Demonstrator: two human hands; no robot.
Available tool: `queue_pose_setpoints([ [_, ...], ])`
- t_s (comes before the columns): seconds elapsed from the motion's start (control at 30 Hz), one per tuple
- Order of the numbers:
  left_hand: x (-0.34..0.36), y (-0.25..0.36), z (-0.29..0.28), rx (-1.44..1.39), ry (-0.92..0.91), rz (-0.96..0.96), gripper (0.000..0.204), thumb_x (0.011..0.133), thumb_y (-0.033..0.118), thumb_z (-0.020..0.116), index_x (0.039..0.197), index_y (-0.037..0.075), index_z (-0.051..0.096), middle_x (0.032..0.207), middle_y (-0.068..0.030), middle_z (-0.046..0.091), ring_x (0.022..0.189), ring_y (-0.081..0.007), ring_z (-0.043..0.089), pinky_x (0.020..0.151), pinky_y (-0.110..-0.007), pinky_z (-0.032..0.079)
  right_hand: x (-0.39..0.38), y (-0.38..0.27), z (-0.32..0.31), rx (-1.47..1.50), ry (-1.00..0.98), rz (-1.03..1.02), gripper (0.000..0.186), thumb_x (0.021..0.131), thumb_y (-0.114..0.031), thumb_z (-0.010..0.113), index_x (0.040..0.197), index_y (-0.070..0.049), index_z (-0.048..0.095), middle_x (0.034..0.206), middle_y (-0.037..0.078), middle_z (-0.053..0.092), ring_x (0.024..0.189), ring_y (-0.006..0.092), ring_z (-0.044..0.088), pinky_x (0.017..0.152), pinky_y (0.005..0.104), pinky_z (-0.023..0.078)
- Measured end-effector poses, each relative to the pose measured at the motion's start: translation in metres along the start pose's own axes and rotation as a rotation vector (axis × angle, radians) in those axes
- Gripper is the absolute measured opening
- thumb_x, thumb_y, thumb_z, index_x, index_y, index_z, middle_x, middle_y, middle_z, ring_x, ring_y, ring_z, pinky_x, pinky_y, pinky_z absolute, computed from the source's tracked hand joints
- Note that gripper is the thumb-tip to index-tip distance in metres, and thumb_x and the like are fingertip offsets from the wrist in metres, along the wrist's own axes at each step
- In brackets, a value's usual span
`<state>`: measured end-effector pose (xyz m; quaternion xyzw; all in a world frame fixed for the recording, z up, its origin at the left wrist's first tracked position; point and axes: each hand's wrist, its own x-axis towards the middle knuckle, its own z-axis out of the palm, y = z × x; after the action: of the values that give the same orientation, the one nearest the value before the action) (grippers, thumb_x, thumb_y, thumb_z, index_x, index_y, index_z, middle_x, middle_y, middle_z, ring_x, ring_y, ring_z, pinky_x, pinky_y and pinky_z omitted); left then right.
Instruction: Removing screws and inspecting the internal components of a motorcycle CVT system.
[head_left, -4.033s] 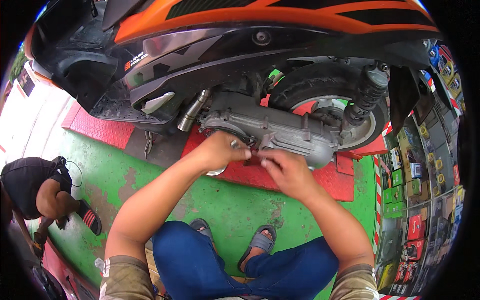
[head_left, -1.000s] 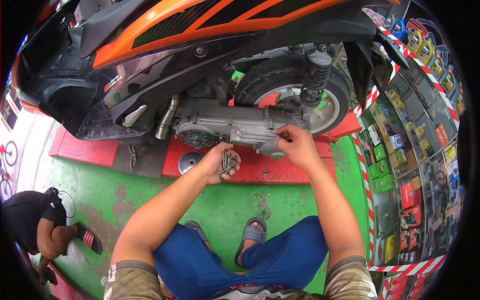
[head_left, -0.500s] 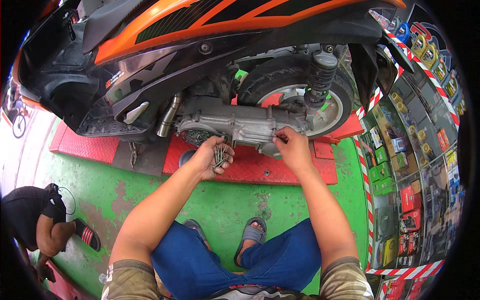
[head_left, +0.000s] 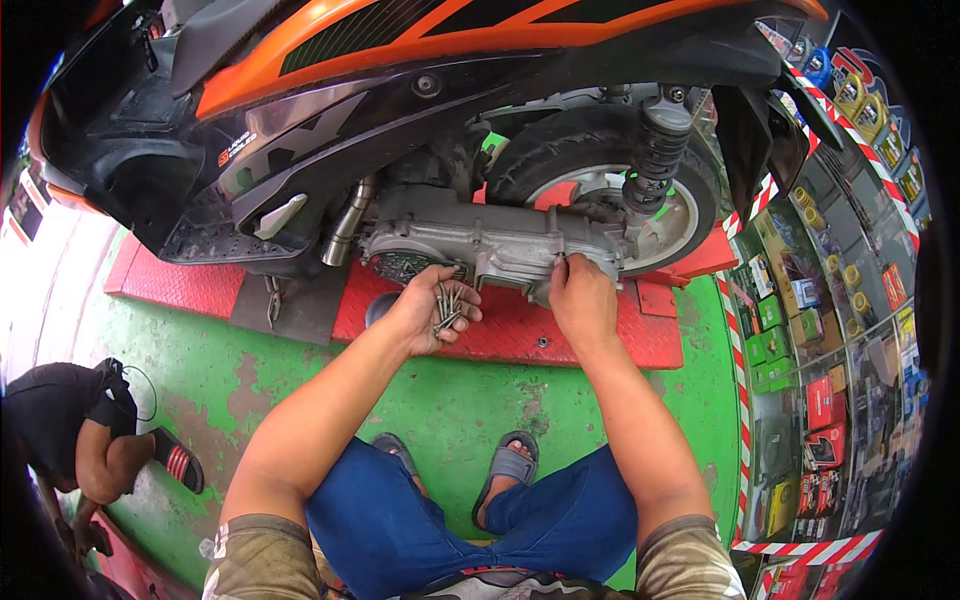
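Several slim metal bolts [head_left: 449, 305] lie in the curled palm of my left hand [head_left: 420, 318], just in front of the scooter's grey engine side cover [head_left: 510, 240]. My right hand [head_left: 586, 303] is at the cover's lower edge, right of the bolts, with thumb and fingers pinched together. Whatever sits between those fingertips is too small and hidden to make out. Left of the cover's middle, a round grille-like part [head_left: 405, 264] shows on the engine, partly behind my left hand.
The orange and black scooter [head_left: 330, 140] stands on a red metal platform [head_left: 215, 285]. A small nut-like piece [head_left: 543, 342] lies on it, and a grey bowl [head_left: 381, 308] is beside my left wrist. Another person [head_left: 75, 425] crouches at left. Glass shelves [head_left: 800, 330] stand at right.
My right hand has turned at the wrist, so more of its back shows, while its fingertips stay by the cover's edge. My left hand still cups the bolts. The view has shifted slightly.
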<state>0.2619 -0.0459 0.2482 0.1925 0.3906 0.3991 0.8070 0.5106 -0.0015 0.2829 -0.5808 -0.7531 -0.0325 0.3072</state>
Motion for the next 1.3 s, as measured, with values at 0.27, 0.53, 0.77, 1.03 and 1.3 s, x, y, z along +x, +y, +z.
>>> queue_pose_setpoints([
  [0.27,0.0,-0.001,0.009,0.016,-0.063,0.012,0.058,0.102,0.049,0.036,0.11,-0.002,0.06,0.099,-0.0242,0.071,0.058,-0.0198,0.061,0.038,-0.025,0.037,0.002,0.008,0.002,-0.072,0.025,-0.031,0.025,0.098,-0.026,0.064,0.093,-0.002,0.061,0.091,0.022,0.069,0.078,0.0417,0.07,0.066,0.0526,0.056],
  [0.53,0.006,-0.008,0.006,0.031,-0.077,-0.007,0.058,0.103,0.048,0.034,0.109,-0.002,0.062,0.099,-0.0224,0.072,0.063,-0.0215,0.067,0.04,-0.026,0.041,-0.02,-0.034,-0.023,0.157,0.101,-0.379,0.025,0.091,-0.024,0.074,0.106,-0.004,0.069,0.096,0.015,0.066,0.087,0.0357,0.066,0.075,0.0463,0.054],
  [0.77,0.024,-0.037,0.023,-0.044,0.026,-0.007,0.046,0.104,0.042,0.039,0.1,0.006,0.068,0.101,-0.0139,0.072,0.088,-0.0267,0.071,0.075,-0.04,0.06,-0.054,-0.064,-0.012,0.314,-0.4,-0.445,0.027,0.084,-0.021,0.075,0.102,-0.002,0.071,0.104,0.015,0.065,0.099,0.0359,0.064,0.086,0.0468,0.054],
  [1.03,0.028,-0.046,0.023,-0.053,-0.021,-0.093,0.045,0.104,0.041,0.038,0.097,0.007,0.067,0.094,-0.0126,0.072,0.089,-0.0283,0.071,0.084,-0.044,0.059,-0.06,-0.062,-0.015,0.178,-0.619,-0.261,0.023,0.084,-0.021,0.072,0.097,-0.002,0.071,0.11,0.02,0.066,0.104,0.0405,0.064,0.088,0.0513,0.054],
  [1.3,0.024,-0.036,0.017,-0.027,-0.183,-0.112,0.046,0.104,0.042,0.037,0.098,0.005,0.065,0.083,-0.0105,0.068,0.074,-0.0236,0.067,0.06,-0.036,0.055,-0.034,-0.029,-0.043,0.775,-0.55,-0.034,0.021,0.086,-0.015,0.068,0.1,-0.001,0.069,0.083,0.013,0.07,0.076,0.0204,0.069,0.071,0.0372,0.056],
])
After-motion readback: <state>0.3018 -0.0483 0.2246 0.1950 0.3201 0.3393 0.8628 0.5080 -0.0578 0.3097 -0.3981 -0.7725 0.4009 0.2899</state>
